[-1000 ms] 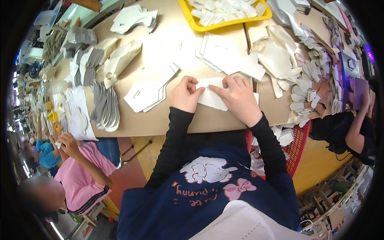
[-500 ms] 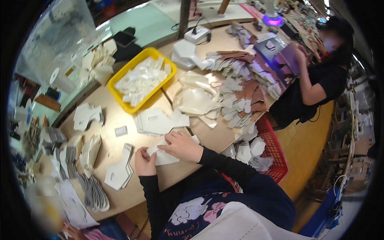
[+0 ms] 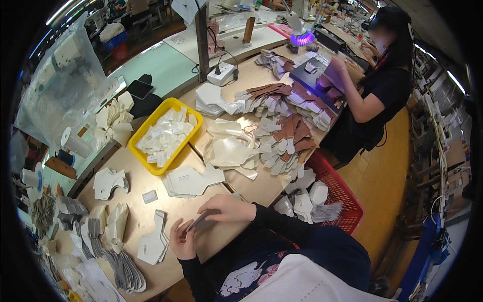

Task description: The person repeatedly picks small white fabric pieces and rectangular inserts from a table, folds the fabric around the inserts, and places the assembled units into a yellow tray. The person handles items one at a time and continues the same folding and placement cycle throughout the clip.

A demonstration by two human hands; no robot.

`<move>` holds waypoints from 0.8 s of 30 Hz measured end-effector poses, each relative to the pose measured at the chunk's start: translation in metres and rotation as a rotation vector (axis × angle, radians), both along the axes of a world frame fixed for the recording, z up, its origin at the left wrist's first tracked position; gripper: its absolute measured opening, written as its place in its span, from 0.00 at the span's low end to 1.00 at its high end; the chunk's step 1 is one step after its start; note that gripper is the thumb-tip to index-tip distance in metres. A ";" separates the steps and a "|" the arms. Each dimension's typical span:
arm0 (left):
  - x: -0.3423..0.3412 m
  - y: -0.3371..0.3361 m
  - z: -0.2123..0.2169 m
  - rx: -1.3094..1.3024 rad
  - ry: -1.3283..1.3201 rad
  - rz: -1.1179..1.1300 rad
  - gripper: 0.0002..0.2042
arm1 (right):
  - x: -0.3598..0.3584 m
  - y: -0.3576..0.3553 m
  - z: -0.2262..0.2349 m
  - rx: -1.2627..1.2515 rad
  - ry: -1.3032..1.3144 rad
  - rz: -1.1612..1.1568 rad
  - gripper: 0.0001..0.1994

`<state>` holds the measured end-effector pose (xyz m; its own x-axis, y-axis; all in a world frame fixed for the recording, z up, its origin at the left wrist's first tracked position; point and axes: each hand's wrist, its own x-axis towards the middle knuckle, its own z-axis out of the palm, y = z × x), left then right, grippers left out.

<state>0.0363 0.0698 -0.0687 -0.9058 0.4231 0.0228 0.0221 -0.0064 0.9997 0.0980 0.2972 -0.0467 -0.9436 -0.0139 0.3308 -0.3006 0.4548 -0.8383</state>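
Fingers on flat grey piece, lengthwise left-right.

Hands on grey piece

One view only: head cam, fisheye, looks down & fwd-right over worktable; own hands close at lower centre; far benches, a co-worker upper right; edges bend at rim.

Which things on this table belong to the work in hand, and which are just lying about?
In hand:
- flat piece, held between left hand and right hand
- white stack beside the left hand
- white stack beyond the right hand

Lying about:
- yellow tray
- red basket
- brown pieces
- power strip
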 end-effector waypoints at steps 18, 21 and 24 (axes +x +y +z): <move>0.006 0.011 0.023 -0.107 0.132 -0.029 0.10 | 0.011 -0.002 0.024 0.138 0.029 -0.068 0.04; 0.007 0.009 0.026 -0.148 0.244 -0.031 0.09 | 0.010 -0.004 0.027 0.101 0.040 -0.065 0.04; 0.003 0.010 0.027 -0.109 0.136 -0.066 0.09 | 0.008 -0.008 0.027 0.187 0.078 -0.095 0.05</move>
<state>0.0397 0.0799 -0.0421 -0.8675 0.4885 0.0937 0.1602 0.0961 0.9824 0.1056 0.2889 -0.0198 -0.9154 0.0061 0.4025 -0.3091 0.6300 -0.7125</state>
